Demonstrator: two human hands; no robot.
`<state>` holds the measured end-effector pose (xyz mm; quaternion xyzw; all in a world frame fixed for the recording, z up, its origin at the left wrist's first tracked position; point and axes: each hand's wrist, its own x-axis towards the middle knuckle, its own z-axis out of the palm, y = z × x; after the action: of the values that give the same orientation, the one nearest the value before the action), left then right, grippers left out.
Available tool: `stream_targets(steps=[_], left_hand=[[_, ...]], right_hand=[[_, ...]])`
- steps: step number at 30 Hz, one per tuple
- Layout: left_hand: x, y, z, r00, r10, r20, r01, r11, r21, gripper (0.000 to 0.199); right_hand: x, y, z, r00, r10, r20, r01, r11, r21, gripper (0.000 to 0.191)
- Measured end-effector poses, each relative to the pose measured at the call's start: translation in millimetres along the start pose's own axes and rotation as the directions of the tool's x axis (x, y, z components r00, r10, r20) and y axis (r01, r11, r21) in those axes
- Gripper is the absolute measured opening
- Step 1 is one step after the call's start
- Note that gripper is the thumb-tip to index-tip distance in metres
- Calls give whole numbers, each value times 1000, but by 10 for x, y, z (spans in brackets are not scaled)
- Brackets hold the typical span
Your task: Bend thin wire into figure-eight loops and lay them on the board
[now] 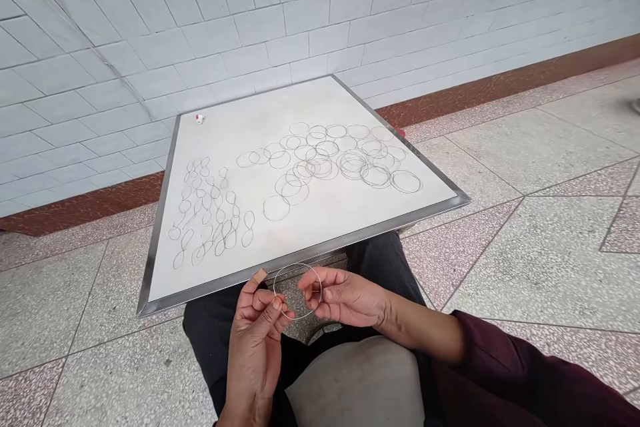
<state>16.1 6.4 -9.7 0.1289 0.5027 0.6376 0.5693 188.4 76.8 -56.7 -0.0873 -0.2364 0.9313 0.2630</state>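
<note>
wire ring point(297, 263): thin, pale and nearly round – held between the two hands, above the lap and just off the near side of the table point(330, 233)
left hand point(260, 327): palm turned up, thumb and fingertips pinching the lower left of the ring, one finger raised beside the table's edge
right hand point(353, 297): fingers curled at the ring's right side, the wire passing by the thumb and fingertips; whether they press on it, i cannot tell
metal trim point(390, 223): grey, straight strips framing the tabletop, the corners squared; the near strip runs just beyond the hands
room about the hands: the palms stand apart, the ring's open middle between them; the knees lie below, and floor point(575, 213) stretches beyond the right forearm
loose rings point(375, 175): fine dark wire, overlapping in a spread across the middle and right of the table, some near the right edge
twisted wires point(227, 230): figure-eight shapes in uneven rows near the left edge – white surface runs between them and most of the loose rings
small object point(200, 119): white with red, near the far left corner
wall point(300, 13): glossy pale tiles with dark joints, just beyond the table
floor: speckled stone-like slabs, grey and pinkish, with straight seams
</note>
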Motion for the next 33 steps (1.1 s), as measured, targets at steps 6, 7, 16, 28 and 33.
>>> stream_targets(steps=[6,7,16,28,33], left_hand=[[-14,18,-9,998,62,-32,-60,996,62,62],[-13,18,-8,997,65,-35,-63,996,67,62],[-18,39,3,997,77,-23,-75,996,54,58],[-9,68,23,995,94,-34,-90,990,108,57],[-15,71,20,985,170,-34,-160,966,205,53]], right_hand=[[56,144,-48,999,-13,-52,17,997,74,32],[60,149,-50,999,-10,-50,13,998,67,32],[82,121,-23,997,-18,-80,25,995,95,29],[120,125,-47,995,-45,-94,45,999,-5,26],[139,146,-10,988,-59,-146,45,994,-96,32]])
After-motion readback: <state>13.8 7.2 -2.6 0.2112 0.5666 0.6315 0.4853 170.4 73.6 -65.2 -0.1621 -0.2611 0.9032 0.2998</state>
